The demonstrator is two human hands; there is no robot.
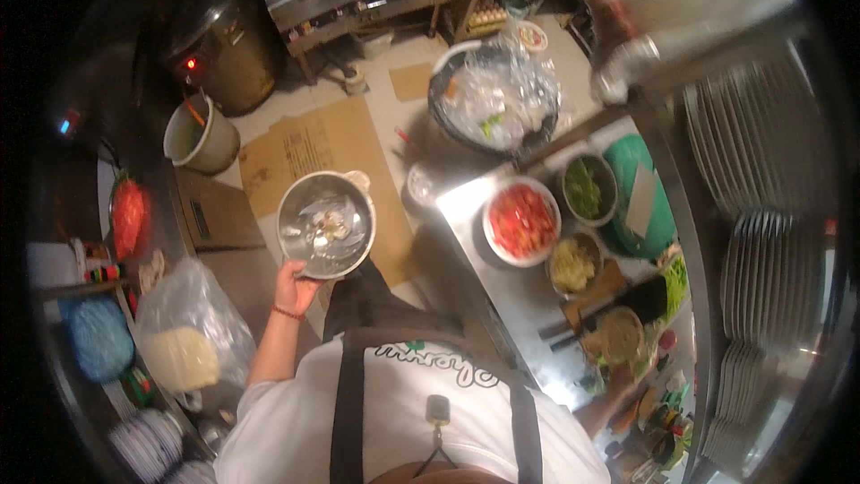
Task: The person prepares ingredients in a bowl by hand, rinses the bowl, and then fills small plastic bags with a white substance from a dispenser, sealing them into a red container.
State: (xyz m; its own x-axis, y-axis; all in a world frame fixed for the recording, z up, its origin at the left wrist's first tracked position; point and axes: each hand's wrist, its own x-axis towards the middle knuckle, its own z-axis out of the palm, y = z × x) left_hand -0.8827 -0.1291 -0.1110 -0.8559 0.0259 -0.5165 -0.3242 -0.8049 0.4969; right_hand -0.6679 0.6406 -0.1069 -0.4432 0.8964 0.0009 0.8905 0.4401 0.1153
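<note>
My left hand [297, 290] grips the near rim of a round metal pot [349, 249], which has a small light side handle. It is held out over the floor. A little wet, pale food lies at its bottom. My right hand [625, 380] is over the right-hand steel worktop, dim and blurred, beside a round bowl [613, 335]. Whether it grips that bowl I cannot tell. A cleaver-like dark blade [631, 302] lies just beyond, with a wooden block [608, 275] next to it. Further along stand bowls of chopped tomatoes [522, 222], pale chopped food [573, 265] and green vegetables [586, 185].
A lined rubbish bin [497, 101] stands past the worktop [470, 242]. Flattened cardboard [322, 141] covers the floor near a bucket [201, 138]. Plate stacks [759, 275] fill the right-hand shelf. A plastic bag [191, 323] sits at the left counter.
</note>
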